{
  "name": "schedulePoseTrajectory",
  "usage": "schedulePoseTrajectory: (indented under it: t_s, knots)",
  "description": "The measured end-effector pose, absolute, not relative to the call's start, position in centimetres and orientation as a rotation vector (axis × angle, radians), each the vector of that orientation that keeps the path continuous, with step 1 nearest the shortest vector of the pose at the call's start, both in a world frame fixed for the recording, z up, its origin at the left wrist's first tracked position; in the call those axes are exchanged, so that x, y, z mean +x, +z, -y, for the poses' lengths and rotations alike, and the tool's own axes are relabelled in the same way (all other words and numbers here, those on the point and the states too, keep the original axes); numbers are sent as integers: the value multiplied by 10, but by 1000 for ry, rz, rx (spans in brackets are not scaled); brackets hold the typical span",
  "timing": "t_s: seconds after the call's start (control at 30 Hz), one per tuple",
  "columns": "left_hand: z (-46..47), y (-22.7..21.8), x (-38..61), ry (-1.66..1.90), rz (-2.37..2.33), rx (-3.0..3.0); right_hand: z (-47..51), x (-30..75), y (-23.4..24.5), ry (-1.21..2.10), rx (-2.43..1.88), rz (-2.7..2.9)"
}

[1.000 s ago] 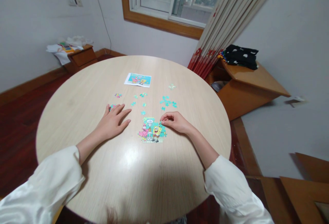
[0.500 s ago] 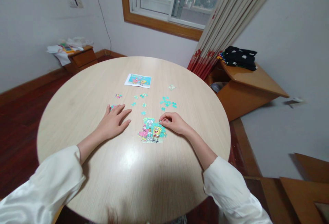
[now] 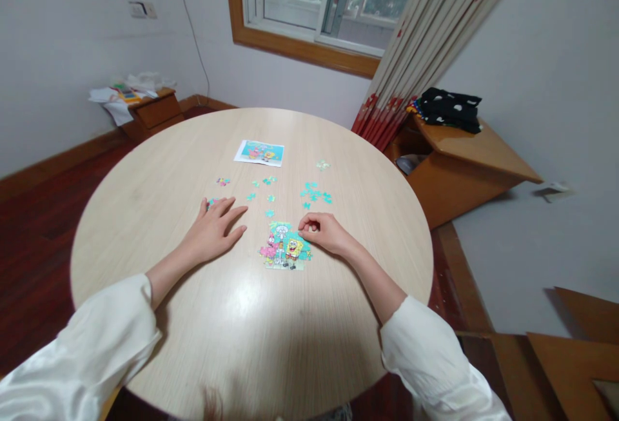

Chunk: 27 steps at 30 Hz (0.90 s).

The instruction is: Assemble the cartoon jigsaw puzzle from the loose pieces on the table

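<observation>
A partly joined jigsaw puzzle (image 3: 286, 247) with cartoon figures, pink on the left and yellow on the right, lies near the middle of the table. My right hand (image 3: 323, 233) is at its upper right edge, thumb and forefinger pinched on a small puzzle piece that is mostly hidden. My left hand (image 3: 213, 231) rests on the table left of the puzzle, palm down, fingers spread. Its fingertips partly cover some pink and teal loose pieces (image 3: 211, 202). Several teal pieces (image 3: 316, 195) lie beyond my right hand. A few more loose pieces (image 3: 251, 196) are scattered above the puzzle.
A reference picture (image 3: 260, 153) lies toward the far side of the round table (image 3: 251, 337). A pale group of pieces (image 3: 323, 165) and a pink-yellow one (image 3: 223, 182) lie farther out. Beyond the table are a curtain (image 3: 416, 40) and a wooden cabinet (image 3: 474, 169).
My right hand has shifted very slightly at the puzzle's upper right edge, its fingertips still pinched. My left hand has stayed in place.
</observation>
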<state>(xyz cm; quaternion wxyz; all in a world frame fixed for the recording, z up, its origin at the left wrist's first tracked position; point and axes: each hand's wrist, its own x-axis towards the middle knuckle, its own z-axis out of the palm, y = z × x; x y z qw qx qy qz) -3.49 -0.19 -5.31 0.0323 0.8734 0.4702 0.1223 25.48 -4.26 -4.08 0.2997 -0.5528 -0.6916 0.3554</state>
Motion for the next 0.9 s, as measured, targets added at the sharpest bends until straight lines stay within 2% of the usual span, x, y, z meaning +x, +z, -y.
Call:
schedulePoseTrajectory:
  t_s: [0.27, 0.4, 0.6, 0.9]
  knots:
    - [1, -54, -34, 452, -1429, 2653, 42, 257, -43, 1029, -1353, 1556]
    - [-2, -56, -36, 656, -1419, 2516, 38, 259, -44, 1011, -1300, 1332]
    - [-10, -54, -41, 1099, -1534, 2208, 37, 260, -46, 1022, -1283, 1294]
    - [-19, -50, -52, 1244, -1712, 1977, 37, 260, -47, 1016, -1284, 1308]
